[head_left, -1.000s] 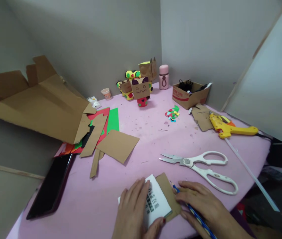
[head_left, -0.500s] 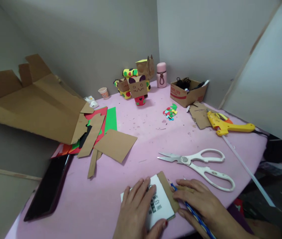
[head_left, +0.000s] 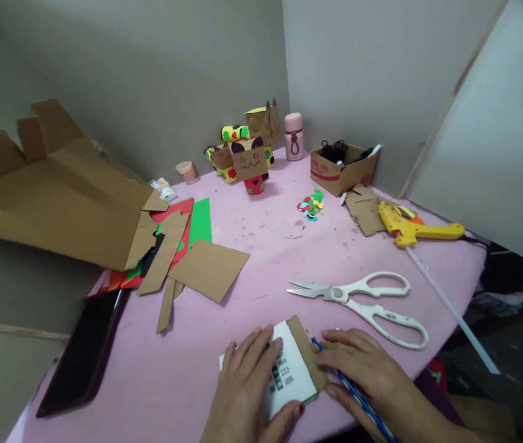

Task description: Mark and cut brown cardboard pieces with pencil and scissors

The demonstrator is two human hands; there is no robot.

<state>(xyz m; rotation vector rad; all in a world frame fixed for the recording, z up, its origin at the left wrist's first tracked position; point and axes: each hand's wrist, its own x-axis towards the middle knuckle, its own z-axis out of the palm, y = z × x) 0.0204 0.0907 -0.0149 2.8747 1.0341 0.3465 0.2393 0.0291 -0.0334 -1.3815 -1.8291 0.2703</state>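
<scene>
scissors (head_left: 363, 301) beside hands, glue gun (head_left: 411, 227) beyond

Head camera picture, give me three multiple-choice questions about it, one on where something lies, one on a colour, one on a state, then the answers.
1. Where do the scissors lie?
A. on the pink table, just beyond the right hand
B. inside the small cardboard box
C. under the black phone

2. What colour is the glue gun?
A. blue
B. yellow
C. green

3. What is the left hand doing?
A. lifted in the air, empty
B. gripping the scissors
C. pressed flat on the white printed box

Answers: 1 A, the scissors lie on the tabletop above the right hand, which holds a blue pencil. 2 B, its body is yellow, at the table's right edge. 3 C, the fingers are spread over the white box, which sits on a cardboard piece.
</scene>
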